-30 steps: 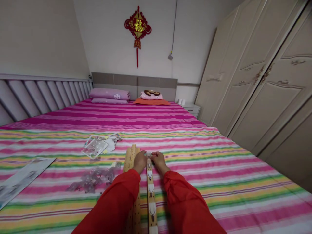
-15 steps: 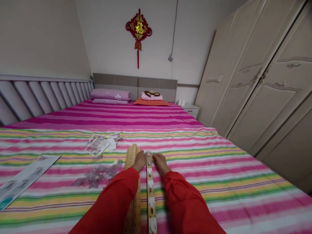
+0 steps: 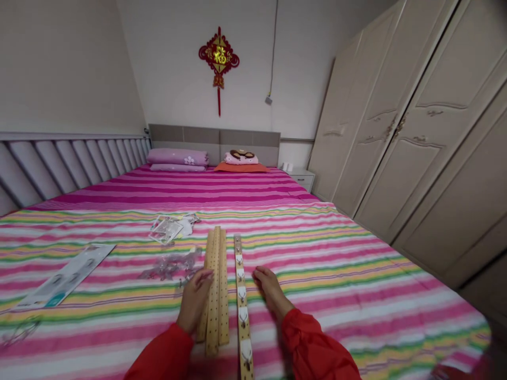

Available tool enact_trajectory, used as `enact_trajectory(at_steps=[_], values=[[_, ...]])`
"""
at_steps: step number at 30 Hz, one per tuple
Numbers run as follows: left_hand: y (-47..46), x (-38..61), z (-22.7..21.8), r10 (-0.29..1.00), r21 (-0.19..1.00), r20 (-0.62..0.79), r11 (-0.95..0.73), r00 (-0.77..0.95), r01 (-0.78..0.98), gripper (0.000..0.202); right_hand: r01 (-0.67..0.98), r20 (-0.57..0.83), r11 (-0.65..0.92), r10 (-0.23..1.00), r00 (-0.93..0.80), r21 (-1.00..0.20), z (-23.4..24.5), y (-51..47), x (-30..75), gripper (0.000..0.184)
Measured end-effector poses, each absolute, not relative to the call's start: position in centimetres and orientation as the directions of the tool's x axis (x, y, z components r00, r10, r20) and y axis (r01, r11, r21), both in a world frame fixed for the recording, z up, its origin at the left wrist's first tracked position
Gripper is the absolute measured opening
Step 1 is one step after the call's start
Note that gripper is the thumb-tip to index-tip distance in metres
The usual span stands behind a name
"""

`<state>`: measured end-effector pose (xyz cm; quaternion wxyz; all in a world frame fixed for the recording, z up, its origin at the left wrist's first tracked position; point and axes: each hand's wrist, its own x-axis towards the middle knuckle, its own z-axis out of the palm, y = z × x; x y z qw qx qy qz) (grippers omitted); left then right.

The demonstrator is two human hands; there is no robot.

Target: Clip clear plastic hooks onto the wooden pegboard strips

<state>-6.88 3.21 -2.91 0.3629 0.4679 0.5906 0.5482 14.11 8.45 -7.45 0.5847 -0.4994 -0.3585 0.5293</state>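
A long wooden strip (image 3: 240,285) lies lengthwise on the striped cloth, with several white-backed metal hooks (image 3: 243,315) in a row along it. Three bare wooden strips with small holes (image 3: 213,295) lie side by side to its left, one on top of the others. My left hand (image 3: 195,296) is over the left edge of these strips, fingers loosely bent and holding nothing; whether it touches them I cannot tell. My right hand (image 3: 271,287) hovers just right of the hook strip, apart from it, with loosely curved fingers and nothing visible in them.
Clear plastic bags with small parts (image 3: 172,264) and opened packaging (image 3: 170,229) lie to the left. Further left are a flat hook package (image 3: 73,277) and a crumpled clear wrapper (image 3: 21,331). Folded bedding (image 3: 178,157) lies by the headboard; a wardrobe (image 3: 396,132) stands right.
Both my hands have come away from the far end of the hook strip and moved back toward me, spreading apart. The view has shifted slightly.
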Motion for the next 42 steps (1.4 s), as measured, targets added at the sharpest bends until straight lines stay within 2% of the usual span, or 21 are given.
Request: enact_trajectory(at_steps=[4, 7, 11, 13, 17, 22, 36, 42], values=[[-0.9, -8.6, -5.6, 0.879, 0.981, 0.143, -0.065, -0.455, 0.184, 0.036, -0.36, -0.189, -0.114, 0.966, 0.178, -0.926, -7.1, 4.0, 14.7, 0.029], [-2.6, -9.5, -6.9, 0.795, 0.946, 0.254, -0.086, -0.551, 0.312, 0.035, -0.435, -0.188, -0.088, 0.963, 0.195, -0.896, -7.0, 0.0, 15.0, 0.032], [-2.7, -10.6, -7.4, 0.738, 0.844, 0.438, -0.14, -0.513, 0.519, 0.031, -0.433, -0.168, -0.05, 0.956, 0.241, -0.9, -7.4, -5.4, 15.1, 0.033], [-2.2, -11.0, -7.6, 0.713, 0.807, 0.482, -0.135, -0.509, 0.575, 0.03, -0.427, -0.183, -0.061, 0.95, 0.252, -0.902, -8.2, -7.9, 14.9, 0.034], [-1.5, -11.2, -8.4, 0.696, 0.759, 0.5, -0.066, -0.516, 0.647, 0.03, -0.457, -0.28, -0.177, 0.946, 0.166, -0.871, -10.2, -11.7, 14.1, 0.042], [-1.5, -10.9, -8.7, 0.7, 0.709, 0.542, -0.083, -0.465, 0.701, 0.027, -0.508, -0.343, -0.318, 0.938, -0.047, -0.801, -10.7, -13.4, 13.0, 0.045], [-1.4, -11.3, -9.1, 0.71, 0.677, 0.546, -0.061, -0.444, 0.734, 0.027, -0.655, -0.35, -0.306, 0.934, -0.068, -0.691, -11.8, -11.8, 12.4, 0.036], [-1.2, -11.4, -9.3, 0.726, 0.664, 0.524, -0.021, -0.445, 0.748, 0.028, -0.717, -0.335, -0.253, 0.942, -0.029, -0.65, -11.6, -11.1, 15.1, 0.031]])
